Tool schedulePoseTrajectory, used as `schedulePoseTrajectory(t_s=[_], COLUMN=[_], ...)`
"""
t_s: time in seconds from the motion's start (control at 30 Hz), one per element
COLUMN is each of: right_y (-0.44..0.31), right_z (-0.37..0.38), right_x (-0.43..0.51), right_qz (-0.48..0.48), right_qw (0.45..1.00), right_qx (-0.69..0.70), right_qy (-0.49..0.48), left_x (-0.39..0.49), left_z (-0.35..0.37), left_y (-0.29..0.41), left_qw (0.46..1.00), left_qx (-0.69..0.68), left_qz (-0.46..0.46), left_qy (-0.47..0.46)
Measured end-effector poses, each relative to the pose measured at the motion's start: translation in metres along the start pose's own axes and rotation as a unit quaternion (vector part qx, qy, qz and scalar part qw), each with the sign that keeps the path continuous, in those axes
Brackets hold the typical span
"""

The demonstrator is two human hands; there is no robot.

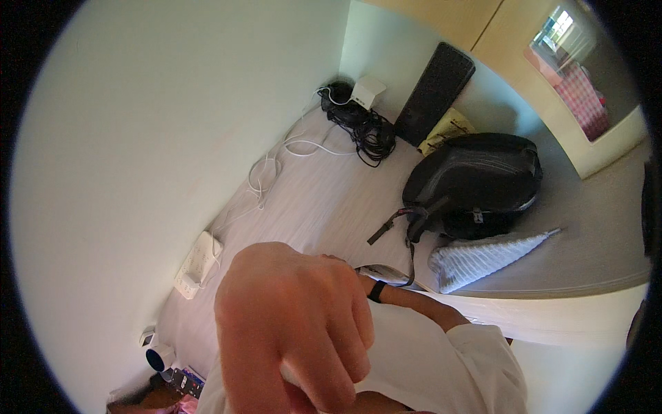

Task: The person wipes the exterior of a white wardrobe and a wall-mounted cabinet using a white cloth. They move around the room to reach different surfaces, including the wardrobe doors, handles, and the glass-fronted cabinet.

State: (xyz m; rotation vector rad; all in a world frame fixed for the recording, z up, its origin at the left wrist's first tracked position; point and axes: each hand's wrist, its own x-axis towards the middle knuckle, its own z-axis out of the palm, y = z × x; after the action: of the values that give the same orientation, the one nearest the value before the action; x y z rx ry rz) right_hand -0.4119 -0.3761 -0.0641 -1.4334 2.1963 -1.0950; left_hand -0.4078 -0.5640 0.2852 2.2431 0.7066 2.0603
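My left hand (297, 321) is raised close to the camera, large in the lower middle, with its fingers curled in. A small pale patch shows between the fingers; whether it is something held cannot be told. Behind it, my right forearm with a black wristband (377, 291) reaches across from the right. Most of my right hand (339, 260) is hidden behind the left one, and what it touches cannot be seen. A black backpack (473, 181) lies beyond on the pale wood-grain surface, its straps trailing towards me. Beside it is a folded ribbed grey-blue cloth (481, 261).
Against the wall lie a white power strip (199, 265), loose white cables (310, 147) and coiled black cables (375, 137) beside a white box (368, 92). A long black case (435, 93) leans behind a yellow packet (447, 129). A white round-headed device (160, 357) stands lower left.
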Motion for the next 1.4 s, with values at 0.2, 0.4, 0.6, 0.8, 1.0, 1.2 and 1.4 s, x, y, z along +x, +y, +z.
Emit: schedulePoseTrajectory(t_s=[0.2, 0.4, 0.6, 0.8, 1.0, 1.2, 1.4], right_y=[0.055, 0.109, 0.059, -0.070, -0.200, -0.187, -0.075], right_z=[-0.018, 0.015, -0.086, -0.335, -0.527, -0.587, -0.484], right_x=[0.004, -0.036, 0.015, 0.080, 0.142, 0.173, 0.148], right_qz=[0.049, 0.138, 0.167, 0.002, -0.158, -0.156, -0.068], right_qw=[0.954, 0.955, 0.982, 0.895, 0.618, 0.535, 0.669], right_qx=[-0.294, -0.258, -0.080, -0.294, -0.624, -0.709, -0.719], right_qy=[0.037, 0.040, -0.042, 0.335, 0.452, 0.433, 0.172], left_x=[0.017, 0.028, 0.018, -0.073, -0.198, -0.282, -0.375], left_z=[0.009, -0.003, -0.034, -0.099, -0.094, -0.083, -0.067], left_y=[-0.013, -0.008, -0.007, -0.058, -0.108, -0.128, -0.129], left_qw=[0.999, 0.991, 0.980, 0.746, 0.708, 0.626, 0.471], left_qx=[0.001, -0.012, 0.106, 0.354, 0.320, 0.400, 0.589], left_qz=[0.050, 0.017, -0.066, -0.256, -0.424, -0.487, -0.529], left_qy=[-0.011, -0.130, 0.154, 0.503, 0.466, 0.459, 0.389])
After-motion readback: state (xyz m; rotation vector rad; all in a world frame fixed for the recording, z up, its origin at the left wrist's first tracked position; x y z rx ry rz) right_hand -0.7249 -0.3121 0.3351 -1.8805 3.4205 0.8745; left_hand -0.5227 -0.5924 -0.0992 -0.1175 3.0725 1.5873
